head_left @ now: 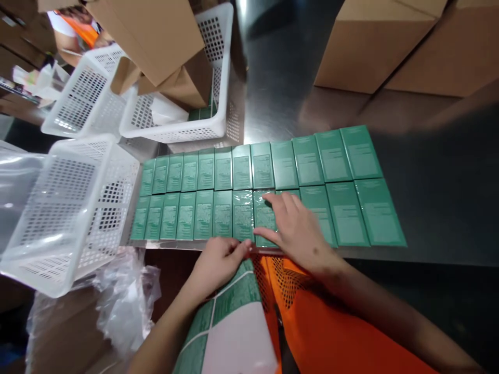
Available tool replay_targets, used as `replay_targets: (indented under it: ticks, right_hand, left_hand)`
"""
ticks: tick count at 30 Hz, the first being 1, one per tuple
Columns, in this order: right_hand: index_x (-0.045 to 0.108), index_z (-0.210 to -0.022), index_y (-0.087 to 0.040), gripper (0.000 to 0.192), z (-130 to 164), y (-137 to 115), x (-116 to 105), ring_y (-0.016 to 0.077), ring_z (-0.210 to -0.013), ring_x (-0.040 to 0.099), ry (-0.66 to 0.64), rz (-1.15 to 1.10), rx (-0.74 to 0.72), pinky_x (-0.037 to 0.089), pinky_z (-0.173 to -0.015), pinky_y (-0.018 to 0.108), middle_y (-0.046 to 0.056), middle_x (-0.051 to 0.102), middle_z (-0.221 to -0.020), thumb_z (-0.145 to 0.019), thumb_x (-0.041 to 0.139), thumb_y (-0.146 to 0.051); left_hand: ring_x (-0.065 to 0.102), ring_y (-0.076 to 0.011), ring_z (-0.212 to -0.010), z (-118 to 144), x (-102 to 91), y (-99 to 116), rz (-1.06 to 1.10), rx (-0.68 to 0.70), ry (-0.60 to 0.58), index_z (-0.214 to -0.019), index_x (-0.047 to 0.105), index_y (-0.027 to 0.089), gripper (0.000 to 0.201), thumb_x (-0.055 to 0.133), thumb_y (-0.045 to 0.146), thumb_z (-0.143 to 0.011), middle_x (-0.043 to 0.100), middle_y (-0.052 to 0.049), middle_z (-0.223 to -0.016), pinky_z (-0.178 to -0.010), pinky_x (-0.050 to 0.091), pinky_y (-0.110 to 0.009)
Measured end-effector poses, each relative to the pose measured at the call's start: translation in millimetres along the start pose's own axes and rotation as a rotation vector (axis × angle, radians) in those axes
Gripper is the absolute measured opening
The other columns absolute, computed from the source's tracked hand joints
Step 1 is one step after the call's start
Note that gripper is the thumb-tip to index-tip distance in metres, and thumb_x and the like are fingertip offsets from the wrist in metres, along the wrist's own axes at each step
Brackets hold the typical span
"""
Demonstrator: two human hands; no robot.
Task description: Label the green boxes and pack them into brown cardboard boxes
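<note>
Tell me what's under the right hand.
Green boxes in the near row show around the right hand. It covers most of one, so that box's face can't be fully seen.

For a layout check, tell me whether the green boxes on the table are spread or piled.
Spread: the green boxes lie side by side in two rows on the metal table.
</note>
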State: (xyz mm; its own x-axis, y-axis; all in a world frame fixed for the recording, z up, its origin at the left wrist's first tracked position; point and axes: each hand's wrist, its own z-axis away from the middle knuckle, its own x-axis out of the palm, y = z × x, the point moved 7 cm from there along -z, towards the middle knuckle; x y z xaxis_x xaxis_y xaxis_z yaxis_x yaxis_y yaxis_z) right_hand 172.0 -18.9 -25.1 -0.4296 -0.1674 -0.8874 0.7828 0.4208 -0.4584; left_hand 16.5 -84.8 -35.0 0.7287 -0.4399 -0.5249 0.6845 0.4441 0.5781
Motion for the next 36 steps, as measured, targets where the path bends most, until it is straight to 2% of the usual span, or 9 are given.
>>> replay_targets:
  ticks: [4, 8, 12, 18, 21, 24, 31, 34, 36]
  right_hand:
    - [0.051, -0.129, -0.018, 0.066, 24.4, -10.9, -0.9, 0.0299, -0.097, 0.056, -0.077, -0.262, -0.150, 0.047, -0.081, 0.044, 0.011, 0.060, -0.108, -0.076, 0.084, -0.040]
    - [0.051, -0.122, -0.026, 0.032, 38.9, -9.5, -13.7, 0.0222, -0.098, 0.061, 0.004, -0.791, 0.006, 0.051, -0.081, 0.036, 0.007, 0.061, -0.108, -0.094, 0.062, -0.039]
    - [0.055, -0.115, -0.028, 0.037, 32.5, -16.0, -28.6, 0.0217, -0.097, 0.062, 0.115, -0.931, 0.088, 0.053, -0.077, 0.034, 0.006, 0.063, -0.108, -0.088, 0.068, -0.048]
    - [0.064, -0.114, -0.026, 0.048, 5.9, -20.7, -36.5, 0.0224, -0.093, 0.065, 0.195, -0.873, 0.126, 0.053, -0.083, 0.037, 0.004, 0.069, -0.103, -0.071, 0.085, -0.035]
    - [0.073, -0.105, -0.027, 0.029, -0.8, -17.3, -27.6, 0.0190, -0.079, 0.068, 0.155, -0.960, 0.201, 0.053, -0.073, 0.032, -0.001, 0.072, -0.085, -0.077, 0.080, -0.030]
    - [0.074, -0.098, -0.026, 0.016, -3.9, -16.1, -26.1, 0.0186, -0.074, 0.068, 0.184, -0.896, 0.178, 0.052, -0.069, 0.031, -0.001, 0.073, -0.079, -0.082, 0.075, -0.029]
    - [0.073, -0.086, -0.031, 0.020, 29.1, -58.8, -48.7, 0.0200, -0.102, 0.067, 0.681, -0.272, -0.484, 0.046, -0.100, 0.043, -0.004, 0.076, -0.099, -0.090, 0.060, -0.017]
    - [0.070, -0.070, -0.035, 0.031, 61.3, -77.4, -57.9, 0.0132, -0.096, 0.068, 0.670, -0.417, -0.851, 0.049, -0.098, 0.033, -0.011, 0.074, -0.088, -0.093, 0.053, -0.024]
    - [0.069, -0.067, -0.035, 0.032, 68.7, -70.2, -79.0, 0.0125, -0.088, 0.069, 0.582, -0.638, -0.915, 0.053, -0.088, 0.030, -0.010, 0.072, -0.078, -0.093, 0.051, -0.029]
  left_hand:
    - [0.039, -0.0139, -0.057, 11.3, -54.0, -11.7, 0.153, -0.050, 0.350, -0.061, 0.047, 0.021, 0.050, 0.051, 0.062, -0.088, 0.040, 0.004, -0.057, -0.055, 0.029, -0.026]
    - [0.046, -0.0149, -0.060, 31.0, -107.7, 7.7, -0.005, 0.013, 0.897, -0.068, 0.051, 0.021, 0.038, 0.049, 0.050, -0.093, 0.048, 0.004, -0.060, -0.060, 0.032, -0.026]
    - [0.050, -0.0157, -0.061, 42.5, -114.8, 37.6, -0.143, 0.109, 1.230, -0.076, 0.054, 0.021, 0.029, 0.050, 0.042, -0.096, 0.056, 0.002, -0.066, -0.061, 0.033, -0.026]
    - [0.061, -0.0162, -0.074, 44.4, -95.2, 53.7, -0.063, 0.290, 1.317, -0.091, 0.061, 0.020, 0.021, 0.048, 0.036, -0.096, 0.066, -0.002, -0.081, -0.068, 0.042, -0.024]
    - [0.061, -0.0162, -0.077, 39.2, -95.4, 53.0, -0.017, 0.314, 1.208, -0.092, 0.064, 0.021, 0.026, 0.044, 0.035, -0.098, 0.068, -0.003, -0.084, -0.068, 0.042, -0.024]
    - [0.048, -0.0144, -0.060, 30.1, -98.2, 49.6, -0.028, 0.206, 1.061, -0.065, 0.052, 0.023, 0.036, 0.046, 0.040, -0.097, 0.052, 0.003, -0.059, -0.058, 0.036, -0.025]
    - [0.033, -0.0125, -0.052, 11.2, -105.4, 50.6, -0.036, 0.131, 1.097, -0.054, 0.034, 0.023, 0.048, 0.048, 0.045, -0.095, 0.033, 0.006, -0.049, -0.055, 0.029, -0.027]
    - [0.032, -0.0125, -0.051, 3.1, -114.1, 45.3, -0.015, 0.152, 1.188, -0.051, 0.036, 0.023, 0.048, 0.051, 0.045, -0.091, 0.033, 0.005, -0.047, -0.054, 0.026, -0.028]
    - [0.035, -0.0131, -0.051, -0.5, -119.4, 41.6, 0.048, 0.208, 1.208, -0.051, 0.046, 0.022, 0.046, 0.050, 0.046, -0.091, 0.036, 0.004, -0.047, -0.054, 0.027, -0.028]
